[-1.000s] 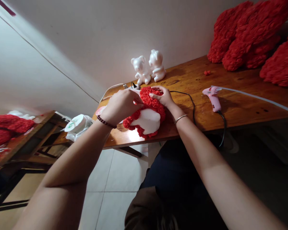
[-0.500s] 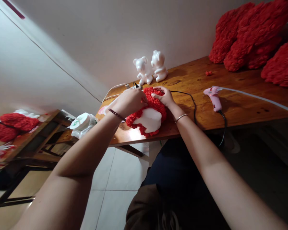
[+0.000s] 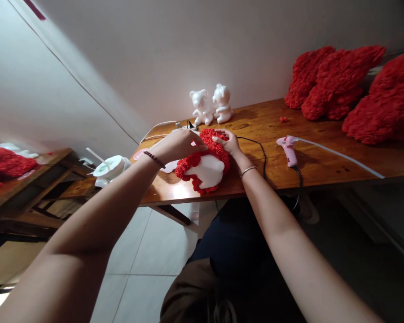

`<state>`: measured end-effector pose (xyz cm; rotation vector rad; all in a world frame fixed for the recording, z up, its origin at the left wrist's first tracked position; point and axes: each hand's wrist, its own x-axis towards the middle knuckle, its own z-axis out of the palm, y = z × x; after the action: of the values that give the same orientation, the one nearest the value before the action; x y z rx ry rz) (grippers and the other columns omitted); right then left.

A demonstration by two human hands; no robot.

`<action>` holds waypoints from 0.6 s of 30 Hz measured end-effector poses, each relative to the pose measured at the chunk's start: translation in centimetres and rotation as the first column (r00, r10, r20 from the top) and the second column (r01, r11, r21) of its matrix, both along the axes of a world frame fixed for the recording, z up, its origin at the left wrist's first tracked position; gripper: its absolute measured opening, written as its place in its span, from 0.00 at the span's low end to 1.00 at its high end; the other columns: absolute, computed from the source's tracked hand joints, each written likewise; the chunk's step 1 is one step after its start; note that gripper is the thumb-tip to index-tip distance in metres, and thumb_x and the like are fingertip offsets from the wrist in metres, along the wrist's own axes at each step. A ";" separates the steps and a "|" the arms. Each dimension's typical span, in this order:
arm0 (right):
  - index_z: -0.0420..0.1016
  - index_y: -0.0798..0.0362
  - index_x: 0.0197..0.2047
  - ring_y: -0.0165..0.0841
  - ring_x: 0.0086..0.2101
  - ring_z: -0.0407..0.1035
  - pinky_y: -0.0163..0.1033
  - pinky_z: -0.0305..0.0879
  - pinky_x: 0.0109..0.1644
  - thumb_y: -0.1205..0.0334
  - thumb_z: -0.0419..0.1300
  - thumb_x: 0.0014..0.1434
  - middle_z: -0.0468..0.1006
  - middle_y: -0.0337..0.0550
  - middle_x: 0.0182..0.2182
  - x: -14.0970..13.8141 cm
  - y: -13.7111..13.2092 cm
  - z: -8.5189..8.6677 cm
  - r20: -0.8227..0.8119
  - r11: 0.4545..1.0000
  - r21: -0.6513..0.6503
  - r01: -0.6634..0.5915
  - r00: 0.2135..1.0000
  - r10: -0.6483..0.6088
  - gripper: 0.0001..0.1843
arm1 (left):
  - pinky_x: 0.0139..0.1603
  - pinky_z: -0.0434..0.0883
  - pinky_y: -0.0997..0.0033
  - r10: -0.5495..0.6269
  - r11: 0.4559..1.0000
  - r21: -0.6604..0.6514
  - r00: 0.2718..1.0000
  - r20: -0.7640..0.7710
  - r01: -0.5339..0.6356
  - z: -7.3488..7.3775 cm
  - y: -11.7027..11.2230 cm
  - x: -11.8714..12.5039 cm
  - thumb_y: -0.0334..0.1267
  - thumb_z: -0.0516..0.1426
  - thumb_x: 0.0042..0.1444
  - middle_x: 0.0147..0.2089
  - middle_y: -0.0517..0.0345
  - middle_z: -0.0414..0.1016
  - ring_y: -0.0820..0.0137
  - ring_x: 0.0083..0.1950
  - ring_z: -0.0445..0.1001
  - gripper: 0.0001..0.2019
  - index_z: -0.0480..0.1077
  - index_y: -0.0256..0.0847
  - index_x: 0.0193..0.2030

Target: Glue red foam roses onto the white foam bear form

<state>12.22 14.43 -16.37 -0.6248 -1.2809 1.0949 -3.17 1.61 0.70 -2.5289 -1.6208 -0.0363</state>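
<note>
A white foam bear [image 3: 206, 170] partly covered in small red roses lies on the wooden table [image 3: 323, 157] near its front edge. My left hand [image 3: 178, 144], with a bead bracelet on the wrist, is closed in a pinch against the rose-covered top of the bear. My right hand [image 3: 229, 142], with a thin bangle on the wrist, rests on the roses from the right side, fingers curled on them. What the left fingers pinch is too small to name.
A pink glue gun [image 3: 288, 150] with a long glue stick lies right of the bear, its black cord hanging off the edge. Two bare white foam bears [image 3: 211, 106] stand by the wall. Finished red rose bears [image 3: 340, 85] pile at the far right. A tape roll [image 3: 109, 168] sits left.
The view has tilted, so everything sits a little lower and left in the picture. Both hands stay on the rose bear; the left has shifted slightly over its top.
</note>
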 end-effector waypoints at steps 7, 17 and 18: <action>0.78 0.51 0.45 0.42 0.48 0.76 0.51 0.70 0.60 0.39 0.73 0.39 0.83 0.49 0.48 0.1 0.0 -0.3 -0.005 1.000 -0.018 -0.017 1.000 0.017 0.34 | 0.50 0.72 0.63 -0.092 0.974 0.217 0.984 0.152 0.058 0.2 -4.3 -0.2 0.29 0.48 0.63 0.48 0.51 0.79 0.64 0.50 0.75 0.17 0.74 0.40 0.53; 0.77 0.51 0.44 0.43 0.48 0.76 0.50 0.72 0.59 0.40 0.73 0.41 0.82 0.50 0.48 0.3 -0.5 0.1 -0.040 0.999 0.021 -0.035 0.999 0.036 0.32 | 0.52 0.73 0.51 -0.081 0.995 0.061 0.996 0.042 0.078 -1.9 -5.5 1.1 0.35 0.47 0.64 0.42 0.47 0.77 0.56 0.50 0.74 0.12 0.66 0.37 0.51; 0.77 0.51 0.44 0.43 0.48 0.76 0.50 0.72 0.59 0.39 0.74 0.40 0.82 0.49 0.48 0.3 -0.5 0.1 -0.041 0.999 0.017 -0.036 0.998 0.037 0.32 | 0.53 0.73 0.51 -0.080 0.996 0.047 0.994 0.072 0.077 -1.9 -5.5 0.9 0.36 0.47 0.65 0.44 0.47 0.77 0.56 0.50 0.74 0.12 0.65 0.37 0.52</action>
<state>12.57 13.94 -16.27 -0.5656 -1.2684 1.1212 -2.29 -3.92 -1.24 -2.5853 -1.5266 -0.1734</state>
